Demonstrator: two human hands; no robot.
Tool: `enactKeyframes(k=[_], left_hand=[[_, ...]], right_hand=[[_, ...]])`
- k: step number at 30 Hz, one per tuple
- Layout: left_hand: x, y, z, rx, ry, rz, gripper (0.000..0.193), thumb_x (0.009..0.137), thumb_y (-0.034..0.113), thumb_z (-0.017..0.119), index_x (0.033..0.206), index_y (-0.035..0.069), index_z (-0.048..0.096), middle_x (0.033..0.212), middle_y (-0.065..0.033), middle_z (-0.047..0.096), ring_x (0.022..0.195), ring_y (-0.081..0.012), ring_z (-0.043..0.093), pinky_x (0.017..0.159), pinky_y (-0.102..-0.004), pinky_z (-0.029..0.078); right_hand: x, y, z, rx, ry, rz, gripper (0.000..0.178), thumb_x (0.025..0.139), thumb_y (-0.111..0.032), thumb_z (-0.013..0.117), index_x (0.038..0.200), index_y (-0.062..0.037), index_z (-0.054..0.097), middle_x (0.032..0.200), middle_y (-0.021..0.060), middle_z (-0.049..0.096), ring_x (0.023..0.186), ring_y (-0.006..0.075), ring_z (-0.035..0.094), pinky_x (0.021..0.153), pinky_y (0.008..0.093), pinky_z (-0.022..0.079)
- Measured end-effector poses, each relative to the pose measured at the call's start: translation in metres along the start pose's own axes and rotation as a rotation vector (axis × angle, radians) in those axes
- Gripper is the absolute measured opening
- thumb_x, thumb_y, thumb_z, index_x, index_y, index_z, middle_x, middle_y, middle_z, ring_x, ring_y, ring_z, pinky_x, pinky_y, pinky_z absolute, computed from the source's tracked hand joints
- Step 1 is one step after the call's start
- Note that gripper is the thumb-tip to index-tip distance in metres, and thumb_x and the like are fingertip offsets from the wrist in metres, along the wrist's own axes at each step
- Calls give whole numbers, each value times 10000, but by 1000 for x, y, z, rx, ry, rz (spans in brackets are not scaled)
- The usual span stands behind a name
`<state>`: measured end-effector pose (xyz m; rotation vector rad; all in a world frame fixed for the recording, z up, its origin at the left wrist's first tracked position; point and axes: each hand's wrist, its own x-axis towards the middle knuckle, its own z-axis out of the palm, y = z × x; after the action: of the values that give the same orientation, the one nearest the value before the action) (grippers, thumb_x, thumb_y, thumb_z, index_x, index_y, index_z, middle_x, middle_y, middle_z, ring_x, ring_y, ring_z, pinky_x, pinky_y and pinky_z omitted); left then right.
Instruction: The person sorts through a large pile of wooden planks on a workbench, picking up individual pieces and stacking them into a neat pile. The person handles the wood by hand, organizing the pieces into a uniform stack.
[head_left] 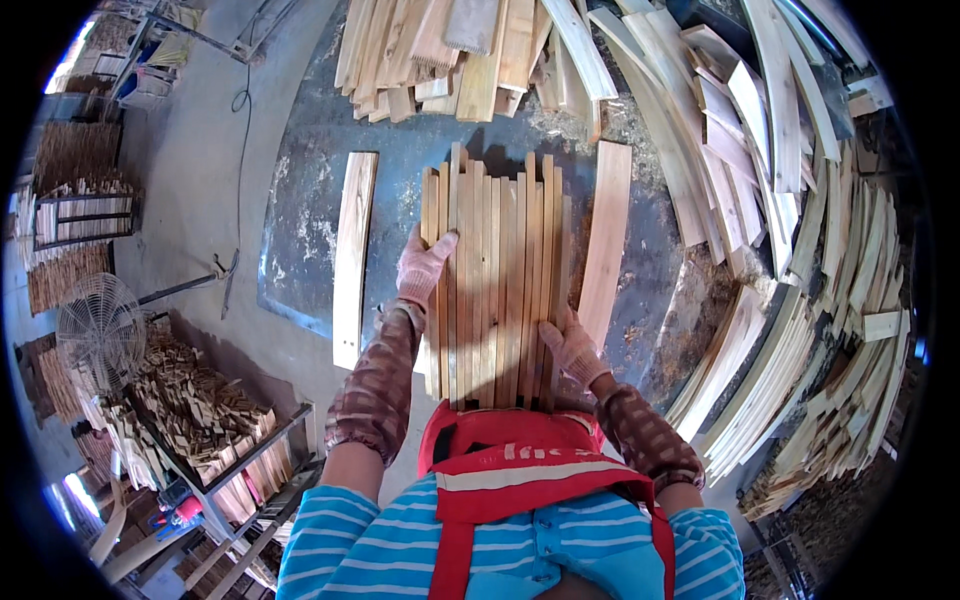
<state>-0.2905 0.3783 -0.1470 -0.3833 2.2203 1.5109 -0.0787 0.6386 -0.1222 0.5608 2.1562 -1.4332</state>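
Note:
A row of narrow wooden strips (493, 285) stands packed side by side at the table's near edge, close to my red apron (520, 445). Their far ends are uneven, some sticking out past others. My left hand (425, 265), in a pale pinkish glove, clasps the row's left side with its thumb over the top. Lower down on the right side, my gloved right hand (570, 348) grips the outer strips, thumb on top. The fingers of both hands are partly hidden beside the row. Single flat boards lie on either side: a left board (355, 250) and a right board (606, 240).
A dark, scuffed tabletop (310, 220) lies under the wood. Loose planks (480, 60) are heaped at its far side, and more long boards (740, 130) at the right. Stacked strips (770, 370) stand farther right. On the left are a wire-caged fan (100, 330) and piled offcuts (195, 395).

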Motion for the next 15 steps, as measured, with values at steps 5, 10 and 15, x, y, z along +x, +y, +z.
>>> enactKeyframes(k=[5, 10, 15], left_hand=[[-16, -12, -2, -273, -99, 89, 768, 838, 375, 829, 1397, -15, 475, 1187, -114, 666, 1062, -195, 632, 911, -325, 511], [-70, -27, -20, -171, -172, 40, 888, 859, 404, 810, 1492, -24, 359, 1283, -140, 623, 1158, -210, 599, 986, -314, 487], [-105, -49, -12, -59, -1, 18, 846, 908, 426, 746, 1528, 16, 343, 1302, -150, 622, 1184, -241, 591, 987, -344, 478]], right_hand=[[8, 17, 9, 94, 18, -39, 823, 952, -543, 567, 1528, -16, 310, 1445, 274, 482, 1332, 425, 483, 1067, 442, 423], [0, 7, 20, 45, 195, 33, 992, 879, -556, 660, 1564, 0, 207, 1504, 293, 401, 1350, 421, 461, 1091, 439, 414], [-12, -45, 13, -192, 279, 107, 1285, 724, -531, 825, 1585, -3, 32, 1545, 272, 335, 1376, 416, 424, 1110, 427, 411]])
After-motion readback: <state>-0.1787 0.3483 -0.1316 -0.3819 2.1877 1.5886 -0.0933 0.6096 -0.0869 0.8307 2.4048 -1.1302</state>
